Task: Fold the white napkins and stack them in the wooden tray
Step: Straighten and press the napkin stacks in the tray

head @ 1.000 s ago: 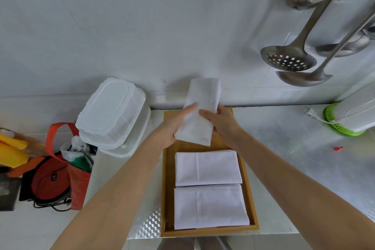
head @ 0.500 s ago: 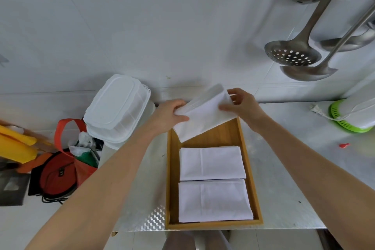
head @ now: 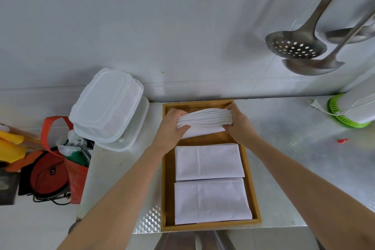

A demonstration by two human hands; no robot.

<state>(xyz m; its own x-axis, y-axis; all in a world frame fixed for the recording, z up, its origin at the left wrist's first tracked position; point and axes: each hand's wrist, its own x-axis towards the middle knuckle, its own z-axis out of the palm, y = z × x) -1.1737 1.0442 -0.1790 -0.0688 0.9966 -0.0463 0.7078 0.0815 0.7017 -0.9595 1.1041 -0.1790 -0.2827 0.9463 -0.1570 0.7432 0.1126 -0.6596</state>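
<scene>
A long wooden tray (head: 168, 178) lies on the steel counter, running away from me. Two folded white napkins lie flat in it, one in the middle (head: 209, 161) and one at the near end (head: 212, 201). Over the tray's far end I hold a third folded white napkin (head: 205, 123) lengthwise across the tray, its layered edge facing me. My left hand (head: 172, 128) grips its left end and my right hand (head: 237, 124) grips its right end. The napkin's underside and the tray floor beneath it are hidden.
Stacked translucent lidded plastic containers (head: 107, 107) stand just left of the tray. Ladles and a perforated skimmer (head: 296, 46) hang on the tiled wall at upper right. A green and white appliance (head: 351, 111) sits far right, with a small red object (head: 343, 140) nearby. Bags (head: 52, 168) lie left of the counter.
The napkin was held upright in front of the wall, then turned sideways. Now both hands have brought it down low over the tray's far end, one at each end.
</scene>
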